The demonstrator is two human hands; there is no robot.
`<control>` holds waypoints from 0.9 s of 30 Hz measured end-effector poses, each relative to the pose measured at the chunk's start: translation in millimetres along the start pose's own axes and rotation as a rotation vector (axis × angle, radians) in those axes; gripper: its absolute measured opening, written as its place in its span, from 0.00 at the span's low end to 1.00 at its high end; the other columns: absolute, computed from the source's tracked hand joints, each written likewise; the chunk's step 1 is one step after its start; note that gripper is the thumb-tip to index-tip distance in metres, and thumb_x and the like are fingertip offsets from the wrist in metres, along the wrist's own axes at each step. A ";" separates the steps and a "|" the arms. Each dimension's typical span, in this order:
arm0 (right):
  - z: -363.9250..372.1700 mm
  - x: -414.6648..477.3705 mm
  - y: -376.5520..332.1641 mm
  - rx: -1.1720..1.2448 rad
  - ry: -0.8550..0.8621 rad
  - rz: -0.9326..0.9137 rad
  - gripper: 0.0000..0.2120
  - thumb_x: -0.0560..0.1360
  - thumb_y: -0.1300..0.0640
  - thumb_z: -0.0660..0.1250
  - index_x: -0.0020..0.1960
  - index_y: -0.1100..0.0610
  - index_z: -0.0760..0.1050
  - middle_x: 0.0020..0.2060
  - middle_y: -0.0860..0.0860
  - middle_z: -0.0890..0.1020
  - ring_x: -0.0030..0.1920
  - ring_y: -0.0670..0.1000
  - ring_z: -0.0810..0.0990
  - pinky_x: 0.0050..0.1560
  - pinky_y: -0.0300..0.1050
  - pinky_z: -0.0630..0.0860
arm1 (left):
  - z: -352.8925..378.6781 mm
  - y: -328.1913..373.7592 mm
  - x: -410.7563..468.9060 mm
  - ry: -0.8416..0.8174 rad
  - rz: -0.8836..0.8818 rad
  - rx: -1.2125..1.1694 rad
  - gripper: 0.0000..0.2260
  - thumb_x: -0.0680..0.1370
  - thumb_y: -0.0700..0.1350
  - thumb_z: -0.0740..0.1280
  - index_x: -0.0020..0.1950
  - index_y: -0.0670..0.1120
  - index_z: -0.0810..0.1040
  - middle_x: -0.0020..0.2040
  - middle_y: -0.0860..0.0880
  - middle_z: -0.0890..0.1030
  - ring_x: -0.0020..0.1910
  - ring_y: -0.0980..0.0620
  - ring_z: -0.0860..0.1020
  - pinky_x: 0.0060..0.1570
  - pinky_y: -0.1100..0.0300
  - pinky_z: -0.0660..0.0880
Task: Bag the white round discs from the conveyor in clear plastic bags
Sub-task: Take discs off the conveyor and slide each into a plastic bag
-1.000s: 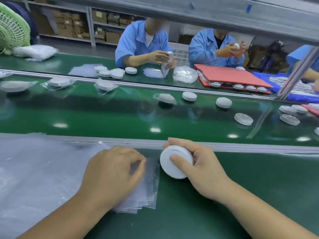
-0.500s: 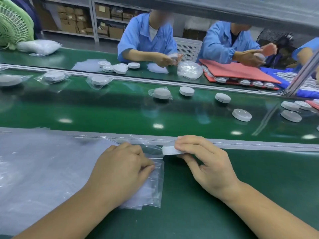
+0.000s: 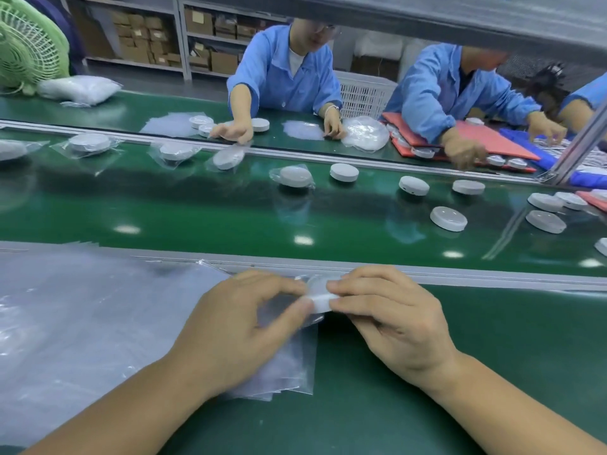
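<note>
**Disc slid left into the bag mouth**

Since the earlier frame the white disc [image 3: 320,302] has moved left, its edge under the clear bag [image 3: 279,320]. The right hand [image 3: 391,320] pinches the disc. The left hand [image 3: 243,326] pinches the bag's mouth above the bag stack [image 3: 292,372] on the near table [image 3: 492,323]. On the far conveyor [image 3: 230,218], bagged discs [image 3: 294,176] lie left and bare discs [image 3: 448,219] right.

- The one camera rides on my head and looks forward and down over the bench [image 3: 512,343].
- It sits nearest my left hand [image 3: 243,330] and right hand [image 3: 394,323]. They fill the lower middle, and my forearms enter from the bottom edge.
- Beyond them the conveyor [image 3: 230,211] crosses from side to side, bowed by the wide lens.
- Farthest off, along the top, are workers in blue [image 3: 289,73] facing me, with shelves [image 3: 147,34] behind them.
</note>
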State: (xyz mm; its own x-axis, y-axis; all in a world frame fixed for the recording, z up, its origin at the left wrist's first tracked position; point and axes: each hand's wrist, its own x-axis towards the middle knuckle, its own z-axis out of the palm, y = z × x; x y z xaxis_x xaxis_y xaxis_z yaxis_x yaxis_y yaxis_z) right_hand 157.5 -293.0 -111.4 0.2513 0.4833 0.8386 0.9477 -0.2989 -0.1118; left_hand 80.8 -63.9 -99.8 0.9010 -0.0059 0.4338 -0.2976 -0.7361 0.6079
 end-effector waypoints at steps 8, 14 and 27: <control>7.4 18.2 -38.1 0.523 -0.022 0.788 0.12 0.67 0.41 0.79 0.50 0.40 0.87 0.65 0.40 0.81 0.68 0.43 0.78 0.64 0.46 0.77 | 2.7 12.4 -0.6 0.105 0.053 -0.333 0.15 0.72 0.55 0.74 0.59 0.63 0.78 0.54 0.66 0.82 0.53 0.62 0.81 0.48 0.72 0.75; 2.9 43.4 -35.8 0.560 -0.192 0.912 0.09 0.69 0.45 0.81 0.48 0.38 0.87 0.40 0.45 0.88 0.31 0.40 0.78 0.31 0.35 0.76 | 4.5 11.2 3.2 0.112 -0.095 -0.544 0.09 0.76 0.57 0.69 0.56 0.61 0.79 0.51 0.58 0.84 0.48 0.57 0.83 0.41 0.69 0.77; 48.1 127.3 170.8 0.371 0.011 1.473 0.11 0.86 0.65 0.56 0.65 0.64 0.73 0.61 0.59 0.80 0.61 0.59 0.80 0.64 0.56 0.79 | 1.2 -5.5 -0.3 -0.170 0.212 0.312 0.13 0.74 0.65 0.61 0.45 0.66 0.84 0.43 0.67 0.80 0.46 0.61 0.77 0.44 0.60 0.78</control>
State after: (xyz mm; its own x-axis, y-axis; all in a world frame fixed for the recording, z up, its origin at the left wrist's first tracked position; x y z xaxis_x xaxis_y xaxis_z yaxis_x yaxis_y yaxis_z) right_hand 360.8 -242.9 -49.4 0.9893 -0.0588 -0.1337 -0.1449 -0.2768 -0.9500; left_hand 82.5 -60.6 -104.1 0.8771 -0.2722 0.3956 -0.3957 -0.8764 0.2744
